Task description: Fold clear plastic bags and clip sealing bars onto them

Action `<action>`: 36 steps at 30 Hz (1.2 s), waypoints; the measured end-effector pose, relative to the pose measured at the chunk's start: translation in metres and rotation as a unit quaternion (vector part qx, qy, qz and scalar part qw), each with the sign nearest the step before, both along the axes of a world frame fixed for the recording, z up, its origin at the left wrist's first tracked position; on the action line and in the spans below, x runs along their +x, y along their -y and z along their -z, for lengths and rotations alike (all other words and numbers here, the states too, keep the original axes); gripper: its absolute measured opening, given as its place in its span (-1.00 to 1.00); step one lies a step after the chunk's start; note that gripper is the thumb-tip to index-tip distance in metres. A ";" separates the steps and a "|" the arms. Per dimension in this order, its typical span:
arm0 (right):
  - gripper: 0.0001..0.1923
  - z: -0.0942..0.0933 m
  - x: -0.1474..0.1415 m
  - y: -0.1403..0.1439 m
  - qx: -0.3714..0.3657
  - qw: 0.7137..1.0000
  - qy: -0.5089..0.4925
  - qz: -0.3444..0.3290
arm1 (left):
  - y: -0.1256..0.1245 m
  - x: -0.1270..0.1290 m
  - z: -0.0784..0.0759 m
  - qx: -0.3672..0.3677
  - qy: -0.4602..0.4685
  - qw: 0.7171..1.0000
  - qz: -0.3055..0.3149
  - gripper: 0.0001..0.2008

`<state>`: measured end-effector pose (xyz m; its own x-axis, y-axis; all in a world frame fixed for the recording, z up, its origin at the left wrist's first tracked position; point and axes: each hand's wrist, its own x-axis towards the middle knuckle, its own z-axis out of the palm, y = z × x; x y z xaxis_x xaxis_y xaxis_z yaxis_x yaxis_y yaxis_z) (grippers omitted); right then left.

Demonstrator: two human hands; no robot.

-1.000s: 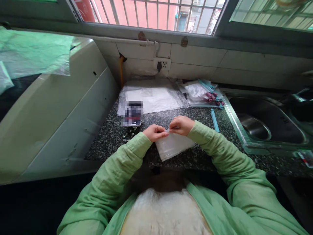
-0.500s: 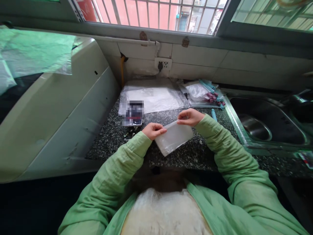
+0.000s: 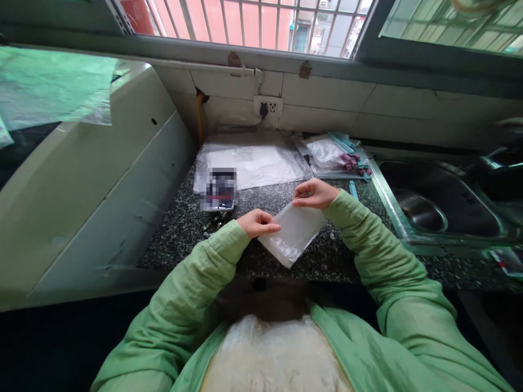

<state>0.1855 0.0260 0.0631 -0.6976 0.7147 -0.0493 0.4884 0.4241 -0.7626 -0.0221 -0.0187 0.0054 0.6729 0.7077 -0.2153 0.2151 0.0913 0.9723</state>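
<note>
The small clear bag point(image 3: 293, 233) is held just above the speckled tabletop point(image 3: 183, 228), in front of the person's chest. It is tilted, with one corner hanging low and near the tabletop edge. The left hand point(image 3: 256, 222) pinches the bag's near top corner, fingers pressed together on the plastic. The right hand point(image 3: 312, 194) pinches the far top corner the same way. So the top edge is stretched in a line between the two hands.

To do this step well, I think both hands should keep the top edge pulled tight and flat. Thin plastic like this is slippery and floppy, so the pinch should be firm but gentle. If one hand lets go, the bag will likely fold and sag. The fingers should stay right on the strip at the top, not lower down on the soft part.

Behind the bag lies a blurred dark thing point(image 3: 219, 189) on the tabletop. Further back is a pile of flat clear bags point(image 3: 253, 163). To the right of them sits a heap of bags with blue and dark red clips point(image 3: 341, 155). One blue strip point(image 3: 353, 190) lies just beside the right hand. The metal sink point(image 3: 441, 201) is further right, well apart from the hands.
</note>
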 end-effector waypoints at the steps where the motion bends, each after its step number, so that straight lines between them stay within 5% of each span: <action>1: -0.64 0.000 -0.002 0.001 0.000 1.000 0.003 -0.004 | -0.001 0.000 0.000 0.000 -0.002 1.000 0.008 -0.54; 17: -0.64 0.015 -0.011 -0.002 -0.016 1.000 0.015 0.003 | 0.000 0.011 0.001 0.028 0.023 0.996 -0.079 -0.51; 29: -0.65 0.006 0.001 -0.006 -0.013 0.998 -0.043 0.046 | -0.001 0.010 0.004 0.022 0.039 0.990 -0.131 -0.52; 36: -0.66 0.007 -0.002 -0.004 0.001 0.998 -0.050 0.041 | 0.001 0.011 0.005 0.003 0.035 0.996 -0.077 -0.53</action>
<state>0.1838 0.0297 0.0559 -0.6387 0.7692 0.0198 0.4423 0.3881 -0.8086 -0.0115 -0.0194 0.0005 0.5699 0.8046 -0.1668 0.1306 0.1117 0.9851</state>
